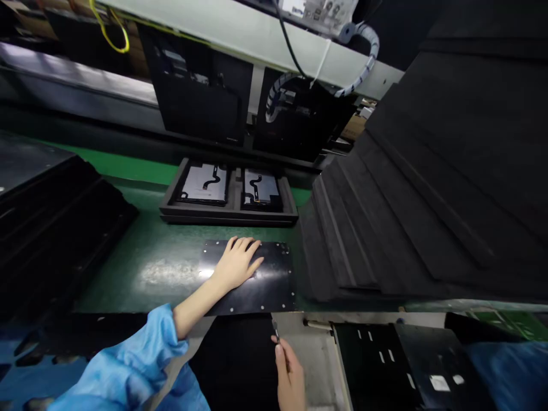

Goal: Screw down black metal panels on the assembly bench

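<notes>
Black and dotted with pale spots along its edges, the plate (272,288) lies at the near edge of the green bench (162,242), directly under the left hand (237,267), which rests palm down with fingers loosely spread on its surface. Nearer, by the plate's right part, the right hand (291,371) pinches a slim metal tool (276,330) between thumb and fingers, its tip pointing far. Beyond the plate sits a tray (226,217) holding two panels (204,188), with stacked dark sheets (385,194) to the right.
</notes>
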A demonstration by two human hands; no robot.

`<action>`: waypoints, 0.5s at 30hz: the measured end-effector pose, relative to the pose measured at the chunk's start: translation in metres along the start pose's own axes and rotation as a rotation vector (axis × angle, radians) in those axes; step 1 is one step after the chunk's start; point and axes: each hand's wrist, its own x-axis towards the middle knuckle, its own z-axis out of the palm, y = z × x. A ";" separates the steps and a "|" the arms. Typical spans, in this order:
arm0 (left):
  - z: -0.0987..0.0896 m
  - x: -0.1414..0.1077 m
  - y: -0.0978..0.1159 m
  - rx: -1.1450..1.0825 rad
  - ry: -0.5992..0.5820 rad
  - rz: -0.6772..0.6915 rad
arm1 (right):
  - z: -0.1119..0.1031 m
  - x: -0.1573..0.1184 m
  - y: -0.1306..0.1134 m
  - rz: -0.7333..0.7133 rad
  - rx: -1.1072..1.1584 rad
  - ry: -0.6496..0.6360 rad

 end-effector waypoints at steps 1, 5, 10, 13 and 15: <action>0.002 0.001 -0.001 -0.013 0.001 0.008 | -0.003 0.004 -0.002 -0.001 0.015 -0.007; 0.002 -0.001 -0.005 -0.028 0.004 0.032 | -0.004 0.013 -0.010 -0.006 0.032 0.035; 0.000 -0.002 -0.005 -0.033 0.013 0.032 | 0.003 0.010 -0.004 0.024 0.025 0.005; 0.000 -0.001 -0.004 -0.042 0.026 0.028 | 0.003 0.010 0.000 0.077 0.020 0.018; 0.001 -0.002 -0.005 -0.048 0.036 0.028 | 0.002 0.009 -0.002 0.046 0.014 0.027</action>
